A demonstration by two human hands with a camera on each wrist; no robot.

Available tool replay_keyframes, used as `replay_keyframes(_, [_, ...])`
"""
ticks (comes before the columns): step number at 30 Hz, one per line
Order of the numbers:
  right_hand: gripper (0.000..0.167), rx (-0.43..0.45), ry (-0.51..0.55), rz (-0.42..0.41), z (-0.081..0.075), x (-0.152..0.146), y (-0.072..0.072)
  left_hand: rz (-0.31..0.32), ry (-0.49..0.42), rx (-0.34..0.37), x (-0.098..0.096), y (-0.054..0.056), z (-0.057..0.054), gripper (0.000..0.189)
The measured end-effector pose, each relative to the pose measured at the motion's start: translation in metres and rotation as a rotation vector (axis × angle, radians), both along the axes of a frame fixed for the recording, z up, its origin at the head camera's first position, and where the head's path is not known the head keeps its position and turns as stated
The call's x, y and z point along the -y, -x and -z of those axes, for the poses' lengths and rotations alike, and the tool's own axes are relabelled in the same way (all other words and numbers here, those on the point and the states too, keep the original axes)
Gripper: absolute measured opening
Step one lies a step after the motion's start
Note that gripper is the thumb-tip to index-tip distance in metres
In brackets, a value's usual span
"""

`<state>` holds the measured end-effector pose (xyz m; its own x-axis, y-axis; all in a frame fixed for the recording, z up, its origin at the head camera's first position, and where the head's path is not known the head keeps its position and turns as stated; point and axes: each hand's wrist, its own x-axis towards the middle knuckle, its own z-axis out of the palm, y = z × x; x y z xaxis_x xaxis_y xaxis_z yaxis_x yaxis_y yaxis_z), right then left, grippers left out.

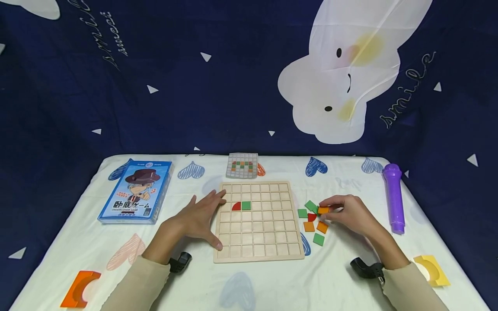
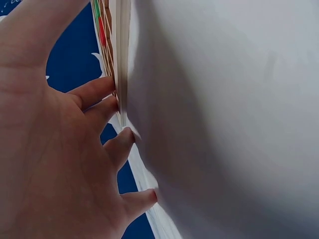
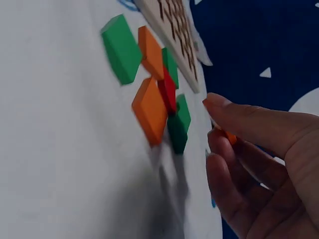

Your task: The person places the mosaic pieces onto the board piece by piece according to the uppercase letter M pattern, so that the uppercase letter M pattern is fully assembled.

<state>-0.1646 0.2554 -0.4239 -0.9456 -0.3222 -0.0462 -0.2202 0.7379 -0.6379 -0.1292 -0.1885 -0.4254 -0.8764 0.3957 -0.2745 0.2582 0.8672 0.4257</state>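
Observation:
A wooden grid board (image 1: 260, 238) lies flat on the table. On it sit a red quarter-round tile (image 1: 236, 207) and, beside that, a green square tile (image 1: 246, 205). My left hand (image 1: 194, 219), fingers spread, rests along the board's left edge. To the right of the board, my right hand (image 1: 352, 214) pinches an orange square tile (image 1: 323, 210) between thumb and fingers; in the right wrist view only a sliver of that orange tile (image 3: 231, 137) shows. Under and around this hand lie loose green tiles (image 1: 318, 239), orange tiles (image 1: 309, 226) and a red tile (image 1: 312, 217).
Behind the board lies a small pattern card (image 1: 242, 168). A blue game box (image 1: 136, 192) stands at left, a purple tube-shaped object (image 1: 394, 198) at right. Nearer the front are an orange curved block (image 1: 78, 290) and a yellow one (image 1: 436, 271).

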Motion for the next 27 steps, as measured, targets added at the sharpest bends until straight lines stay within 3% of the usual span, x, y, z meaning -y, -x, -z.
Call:
replay_keyframes(8, [0.024, -0.004, 0.091, -0.033, 0.007, 0.022, 0.011, 0.010, 0.004, -0.014, 0.000, -0.001, -0.001, 0.138])
replay_keyframes(19, [0.024, -0.039, 0.081, -0.116, 0.006, 0.057, 0.022, 0.002, 0.003, -0.003, -0.002, 0.000, 0.002, 0.135])
replay_keyframes(27, [0.025, -0.014, 0.123, -0.179, 0.009, 0.087, 0.027, 0.001, 0.004, 0.000, -0.003, 0.000, 0.001, 0.134])
